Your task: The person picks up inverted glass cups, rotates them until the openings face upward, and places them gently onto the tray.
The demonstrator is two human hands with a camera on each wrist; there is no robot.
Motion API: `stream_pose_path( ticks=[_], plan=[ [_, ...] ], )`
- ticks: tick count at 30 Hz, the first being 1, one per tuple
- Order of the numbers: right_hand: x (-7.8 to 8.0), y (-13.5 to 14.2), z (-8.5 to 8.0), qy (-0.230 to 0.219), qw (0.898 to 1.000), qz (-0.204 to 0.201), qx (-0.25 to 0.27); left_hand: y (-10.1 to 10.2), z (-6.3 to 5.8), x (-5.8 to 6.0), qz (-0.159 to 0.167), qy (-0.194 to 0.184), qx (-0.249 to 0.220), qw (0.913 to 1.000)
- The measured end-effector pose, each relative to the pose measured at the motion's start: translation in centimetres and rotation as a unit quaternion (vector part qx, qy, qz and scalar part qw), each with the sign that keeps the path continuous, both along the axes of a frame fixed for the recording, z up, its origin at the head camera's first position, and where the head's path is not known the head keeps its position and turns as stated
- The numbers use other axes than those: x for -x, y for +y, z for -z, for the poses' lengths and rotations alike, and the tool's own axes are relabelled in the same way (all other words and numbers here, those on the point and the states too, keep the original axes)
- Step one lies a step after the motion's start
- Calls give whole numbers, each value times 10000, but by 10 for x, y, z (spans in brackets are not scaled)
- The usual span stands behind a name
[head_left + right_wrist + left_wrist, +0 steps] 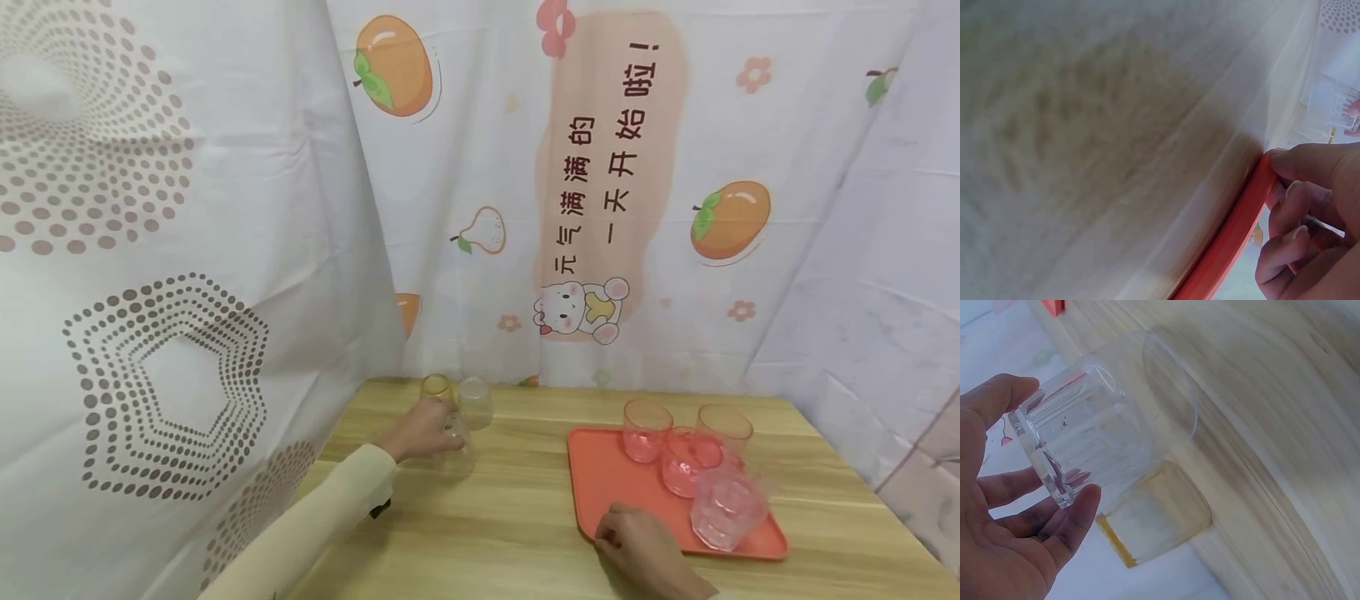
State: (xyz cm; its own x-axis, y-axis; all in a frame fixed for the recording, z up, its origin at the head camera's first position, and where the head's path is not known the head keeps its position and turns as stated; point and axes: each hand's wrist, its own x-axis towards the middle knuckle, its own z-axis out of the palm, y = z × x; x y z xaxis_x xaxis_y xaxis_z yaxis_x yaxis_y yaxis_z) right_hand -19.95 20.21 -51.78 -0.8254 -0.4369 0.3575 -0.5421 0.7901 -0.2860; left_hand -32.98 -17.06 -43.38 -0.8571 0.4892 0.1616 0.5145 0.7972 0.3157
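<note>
At the left of the table my left hand [427, 430] grips a clear glass [1094, 419] by its thick base, thumb on one side and fingers on the other. The glass is base up, its rim towards the tabletop. Just behind it stand an amber glass [437, 387] and another clear glass [477, 403]. My right hand [643, 543] pinches the near left corner of a red tray [600, 471], with the thumb on its rim [1235, 219] and the other fingers curled. Pink glasses [647, 429] and a clear pinkish glass [726, 510] crowd the tray's right half.
The wooden table [517, 508] stretches between the two hands. A printed curtain [480, 317] hangs along its back edge, and a dotted white curtain [300, 250] closes the left side. Another pale cloth [862, 333] hangs at the right.
</note>
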Motion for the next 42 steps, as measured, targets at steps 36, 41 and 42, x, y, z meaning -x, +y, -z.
stream_pose_path(
  ticks=[36, 41, 42],
  plan=[
    [1, 3, -4, -79, 9998, -160, -36, 38, -4, -34, 354, -135, -64, 9993],
    [1, 1, -5, -63, 9999, -159, 13, 41, -5, -36, 461, -96, -106, 9988],
    [0, 0, -5, -97, 9999, -142, 19, 42, -5, -36, 480, -111, -107, 9987]
  ],
)
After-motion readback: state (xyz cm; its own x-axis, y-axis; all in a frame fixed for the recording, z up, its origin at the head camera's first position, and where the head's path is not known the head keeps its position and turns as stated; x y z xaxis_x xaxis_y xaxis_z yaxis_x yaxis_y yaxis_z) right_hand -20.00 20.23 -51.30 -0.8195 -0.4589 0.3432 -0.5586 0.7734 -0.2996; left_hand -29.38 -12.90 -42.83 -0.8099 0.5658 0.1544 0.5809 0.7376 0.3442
